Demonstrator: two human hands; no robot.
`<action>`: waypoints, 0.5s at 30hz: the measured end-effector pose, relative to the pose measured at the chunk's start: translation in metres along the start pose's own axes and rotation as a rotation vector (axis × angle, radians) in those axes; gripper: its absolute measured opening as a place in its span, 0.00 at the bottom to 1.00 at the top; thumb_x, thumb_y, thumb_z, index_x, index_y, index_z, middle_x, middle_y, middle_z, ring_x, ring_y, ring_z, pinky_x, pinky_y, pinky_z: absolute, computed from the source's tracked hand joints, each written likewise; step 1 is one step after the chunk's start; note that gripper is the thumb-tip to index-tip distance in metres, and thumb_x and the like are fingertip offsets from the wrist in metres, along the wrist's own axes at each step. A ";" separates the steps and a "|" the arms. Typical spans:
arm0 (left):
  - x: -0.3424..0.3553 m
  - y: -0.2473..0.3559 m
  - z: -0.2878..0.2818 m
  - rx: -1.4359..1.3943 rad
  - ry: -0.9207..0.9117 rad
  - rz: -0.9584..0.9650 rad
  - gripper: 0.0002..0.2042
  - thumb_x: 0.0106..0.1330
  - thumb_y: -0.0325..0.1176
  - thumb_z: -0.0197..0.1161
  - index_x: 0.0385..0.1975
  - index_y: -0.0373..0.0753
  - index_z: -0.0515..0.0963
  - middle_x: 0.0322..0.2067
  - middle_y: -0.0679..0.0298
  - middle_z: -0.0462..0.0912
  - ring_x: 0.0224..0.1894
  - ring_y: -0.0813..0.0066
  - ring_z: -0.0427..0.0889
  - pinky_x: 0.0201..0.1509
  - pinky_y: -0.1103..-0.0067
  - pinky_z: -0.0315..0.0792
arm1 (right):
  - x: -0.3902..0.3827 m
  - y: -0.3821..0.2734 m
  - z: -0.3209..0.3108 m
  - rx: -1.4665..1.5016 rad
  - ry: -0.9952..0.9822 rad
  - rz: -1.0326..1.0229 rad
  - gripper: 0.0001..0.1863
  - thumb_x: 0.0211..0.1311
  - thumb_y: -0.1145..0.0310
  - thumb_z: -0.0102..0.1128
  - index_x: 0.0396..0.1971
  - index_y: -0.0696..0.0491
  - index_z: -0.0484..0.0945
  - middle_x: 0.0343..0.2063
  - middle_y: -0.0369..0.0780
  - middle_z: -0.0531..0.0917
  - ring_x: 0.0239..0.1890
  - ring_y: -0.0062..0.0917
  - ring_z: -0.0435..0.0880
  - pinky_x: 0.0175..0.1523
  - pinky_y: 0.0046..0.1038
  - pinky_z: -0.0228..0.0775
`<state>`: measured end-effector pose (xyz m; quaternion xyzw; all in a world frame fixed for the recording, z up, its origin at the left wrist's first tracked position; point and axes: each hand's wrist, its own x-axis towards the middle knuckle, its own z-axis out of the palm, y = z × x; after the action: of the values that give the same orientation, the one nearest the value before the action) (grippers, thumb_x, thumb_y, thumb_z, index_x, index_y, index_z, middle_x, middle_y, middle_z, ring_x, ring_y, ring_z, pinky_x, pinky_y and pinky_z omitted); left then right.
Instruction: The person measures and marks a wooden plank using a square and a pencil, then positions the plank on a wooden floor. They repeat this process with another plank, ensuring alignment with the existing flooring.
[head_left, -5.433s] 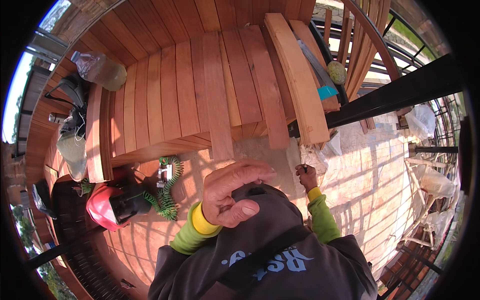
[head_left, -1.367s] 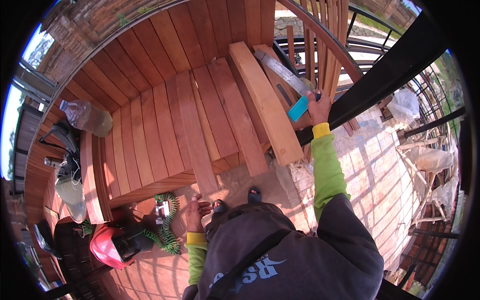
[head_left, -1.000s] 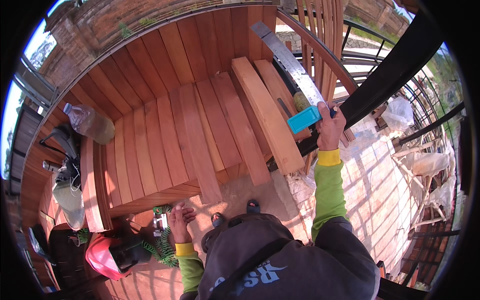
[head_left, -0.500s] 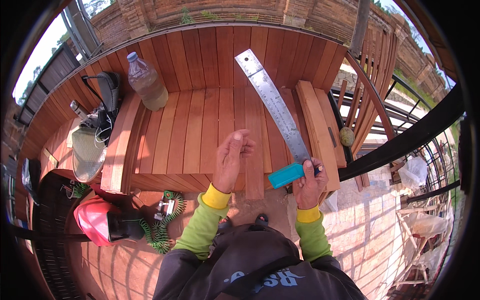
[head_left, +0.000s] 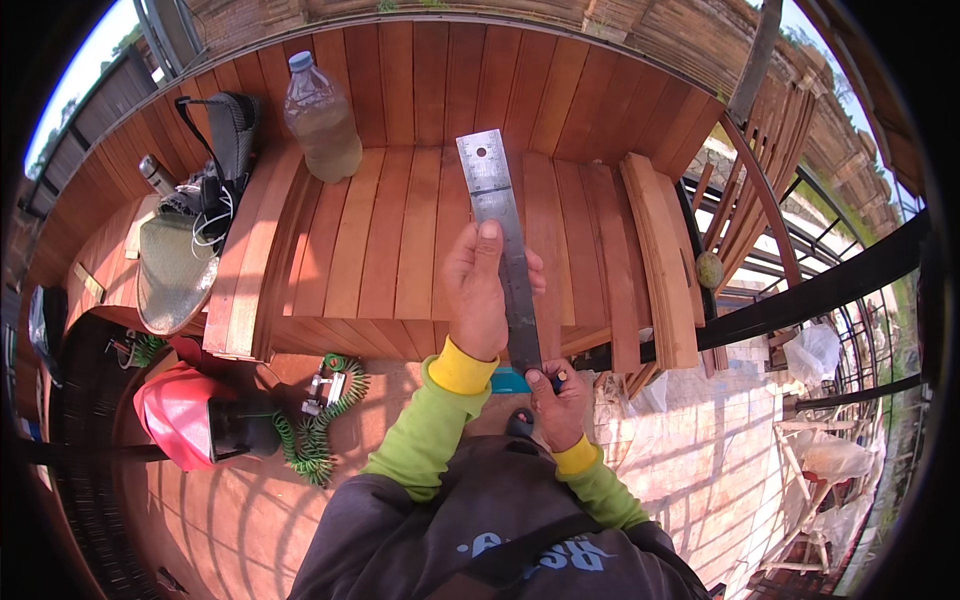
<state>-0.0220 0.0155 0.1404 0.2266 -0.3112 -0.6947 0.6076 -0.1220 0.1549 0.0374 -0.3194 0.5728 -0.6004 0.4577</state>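
Observation:
A try square with a steel blade (head_left: 515,285) and a teal handle (head_left: 508,381) is held between both hands, over the front of the slatted wooden bench (head_left: 408,240). My left hand (head_left: 478,285) is closed around the middle of the blade, thumb on top. At the near end, my right hand (head_left: 555,400) grips the square where blade and handle meet. A small dark, pencil-like tip shows at the right fingers, too small to be sure of. Most of the teal handle is hidden under the blade and right hand.
On the bench stand a cloudy plastic bottle (head_left: 322,120) and, farther left, a cap (head_left: 178,270) beside a dark bag (head_left: 235,130). Stacked boards (head_left: 660,260) lie at the right. On the floor are a red-and-black machine (head_left: 190,415) and a coiled green hose (head_left: 312,440).
The square has swung upright and moved left and nearer to me. My left hand, free before, now holds its blade. My right hand has come inward and lower. The view has shifted slightly.

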 end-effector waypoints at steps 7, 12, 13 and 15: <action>-0.011 0.020 -0.010 0.294 -0.038 -0.098 0.17 0.68 0.47 0.54 0.26 0.38 0.71 0.16 0.64 0.76 0.15 0.81 0.74 0.17 0.85 0.68 | -0.001 -0.010 0.012 -0.145 -0.084 -0.043 0.11 0.65 0.66 0.55 0.35 0.60 0.79 0.28 0.32 0.80 0.31 0.12 0.72 0.38 0.17 0.65; -0.013 0.020 -0.023 0.547 -0.167 -0.170 0.18 0.68 0.47 0.55 0.24 0.38 0.72 0.13 0.67 0.74 0.12 0.83 0.71 0.15 0.87 0.65 | 0.020 -0.032 -0.007 -0.203 0.064 -0.176 0.12 0.67 0.65 0.52 0.33 0.59 0.79 0.26 0.30 0.79 0.25 0.09 0.69 0.30 0.15 0.61; -0.014 0.021 -0.026 0.610 -0.192 -0.188 0.18 0.68 0.47 0.55 0.23 0.38 0.72 0.13 0.67 0.73 0.12 0.84 0.71 0.14 0.87 0.65 | 0.024 -0.035 -0.010 -0.201 0.089 -0.213 0.12 0.67 0.66 0.53 0.33 0.59 0.79 0.25 0.30 0.79 0.23 0.08 0.68 0.28 0.14 0.60; -0.014 0.020 -0.027 0.750 -0.243 -0.240 0.19 0.68 0.46 0.55 0.24 0.34 0.74 0.12 0.68 0.72 0.11 0.85 0.70 0.13 0.86 0.63 | 0.029 -0.053 -0.011 -0.092 0.134 -0.230 0.11 0.67 0.66 0.53 0.34 0.58 0.79 0.26 0.30 0.79 0.21 0.07 0.65 0.25 0.12 0.56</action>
<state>0.0134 0.0234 0.1346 0.3833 -0.5835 -0.6210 0.3563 -0.1526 0.1291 0.0834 -0.3628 0.5887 -0.6419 0.3314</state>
